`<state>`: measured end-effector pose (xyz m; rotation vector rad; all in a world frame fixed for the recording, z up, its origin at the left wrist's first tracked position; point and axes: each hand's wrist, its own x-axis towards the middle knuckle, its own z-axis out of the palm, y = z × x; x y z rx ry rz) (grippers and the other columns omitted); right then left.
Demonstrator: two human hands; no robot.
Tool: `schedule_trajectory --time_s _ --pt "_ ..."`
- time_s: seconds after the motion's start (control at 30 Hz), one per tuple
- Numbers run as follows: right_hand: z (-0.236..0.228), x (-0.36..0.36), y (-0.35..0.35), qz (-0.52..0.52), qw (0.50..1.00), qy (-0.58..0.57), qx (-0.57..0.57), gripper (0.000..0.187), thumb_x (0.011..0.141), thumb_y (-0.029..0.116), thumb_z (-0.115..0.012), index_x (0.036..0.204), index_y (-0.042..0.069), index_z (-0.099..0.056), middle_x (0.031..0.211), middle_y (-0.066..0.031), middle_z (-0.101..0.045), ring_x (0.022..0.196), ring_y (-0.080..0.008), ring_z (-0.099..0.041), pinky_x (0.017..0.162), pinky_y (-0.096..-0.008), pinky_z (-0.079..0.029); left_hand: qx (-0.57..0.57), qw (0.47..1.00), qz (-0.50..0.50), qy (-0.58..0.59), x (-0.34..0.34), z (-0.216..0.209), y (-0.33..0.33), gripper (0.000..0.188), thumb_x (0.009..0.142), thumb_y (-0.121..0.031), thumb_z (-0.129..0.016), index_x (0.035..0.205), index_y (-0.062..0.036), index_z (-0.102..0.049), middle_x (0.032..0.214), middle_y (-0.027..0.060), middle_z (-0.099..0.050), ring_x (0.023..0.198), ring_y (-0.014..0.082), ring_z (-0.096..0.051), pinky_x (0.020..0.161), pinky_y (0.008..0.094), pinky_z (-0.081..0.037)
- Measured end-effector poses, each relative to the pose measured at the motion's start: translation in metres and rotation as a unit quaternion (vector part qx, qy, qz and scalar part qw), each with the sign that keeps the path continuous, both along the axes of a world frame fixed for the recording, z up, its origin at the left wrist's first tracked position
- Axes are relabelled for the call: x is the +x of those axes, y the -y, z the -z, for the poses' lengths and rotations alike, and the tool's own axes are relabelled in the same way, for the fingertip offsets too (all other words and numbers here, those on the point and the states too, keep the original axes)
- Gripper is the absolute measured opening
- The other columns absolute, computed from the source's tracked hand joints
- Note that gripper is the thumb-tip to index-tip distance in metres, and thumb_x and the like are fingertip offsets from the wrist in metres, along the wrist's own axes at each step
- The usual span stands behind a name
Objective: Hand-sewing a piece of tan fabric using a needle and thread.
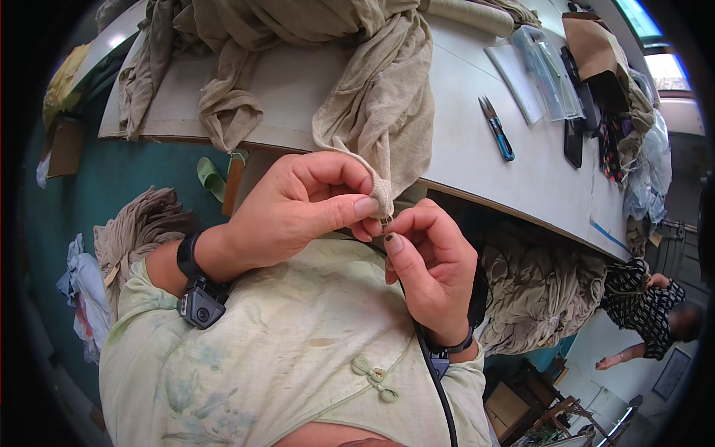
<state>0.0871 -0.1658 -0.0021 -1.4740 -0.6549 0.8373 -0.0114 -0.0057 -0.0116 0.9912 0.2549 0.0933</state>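
Note:
A beige knit-like cloth hangs over the table's near edge, its narrow end drawn toward me. My left hand is closed, pinching that end between thumb and fingers. From the tip stick out a few short pale threads. My right hand is closed too, thumb and forefinger pressed together on these threads just below the cloth. Whether anything small is hidden between the right fingertips I cannot tell.
Blue-handled thread snips lie on the white table, near a clear plastic box and a dark phone. More beige cloth is heaped below the table. A green slipper is on the floor. Another person is at right.

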Motion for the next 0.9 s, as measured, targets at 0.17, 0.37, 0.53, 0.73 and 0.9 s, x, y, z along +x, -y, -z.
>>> schedule_trajectory --time_s 0.17,0.37,0.53,0.73,0.9 --pt "0.0007 -0.0004 0.0 0.006 1.0 -0.002 0.003 0.008 0.08 -0.004 -0.056 0.087 -0.002 -0.055 0.077 -0.0039 -0.049 0.06 -0.0067 -0.046 0.052 -0.0196 -0.037 0.01 1.0 -0.005 0.005 0.0004 -0.0003 0.0001 0.009 0.087 -0.004 -0.053 0.095 0.001 -0.052 0.086 0.0101 -0.063 0.08 0.0148 -0.061 0.072 0.0275 -0.051" --pt "0.0015 -0.0002 -0.0028 0.003 0.999 0.011 0.03 0.006 0.081 -0.004 -0.055 0.087 -0.002 -0.054 0.078 -0.0036 -0.048 0.058 -0.0056 -0.047 0.05 -0.0186 -0.037 0.006 1.0 -0.003 0.016 0.0005 0.0018 0.001 0.009 0.088 -0.004 -0.053 0.096 0.0007 -0.053 0.087 0.01 -0.063 0.08 0.0144 -0.061 0.073 0.0272 -0.051" --pt "0.0014 0.0001 -0.0018 -0.001 0.999 0.005 0.035 0.005 0.083 -0.004 -0.053 0.087 -0.002 -0.053 0.08 -0.0031 -0.048 0.057 -0.0041 -0.048 0.048 -0.0172 -0.036 0.009 0.999 -0.009 0.029 0.0009 0.0029 0.0025 0.01 0.087 -0.003 -0.053 0.096 0.0011 -0.054 0.088 0.0087 -0.063 0.08 0.0138 -0.061 0.074 0.0261 -0.051" --pt "0.0014 -0.0019 -0.0046 -0.002 0.998 -0.021 0.055 0.004 0.085 -0.002 -0.052 0.089 -0.002 -0.052 0.082 -0.0029 -0.049 0.058 -0.0041 -0.05 0.048 -0.0163 -0.04 -0.008 0.998 -0.018 0.064 0.0023 0.0047 0.0047 0.011 0.087 -0.001 -0.053 0.098 0.0016 -0.055 0.092 0.0077 -0.062 0.084 0.0137 -0.061 0.076 0.0265 -0.051" --pt "0.002 -0.0029 -0.0063 -0.004 0.997 -0.047 0.066 0.006 0.086 0.0 -0.052 0.091 -0.002 -0.05 0.083 -0.003 -0.05 0.061 -0.0042 -0.05 0.049 -0.017 -0.043 0.007 0.998 -0.017 0.068 0.0018 0.0058 0.0046 0.012 0.087 0.001 -0.052 0.099 0.0024 -0.054 0.095 0.0078 -0.06 0.088 0.013 -0.059 0.079 0.0266 -0.05"
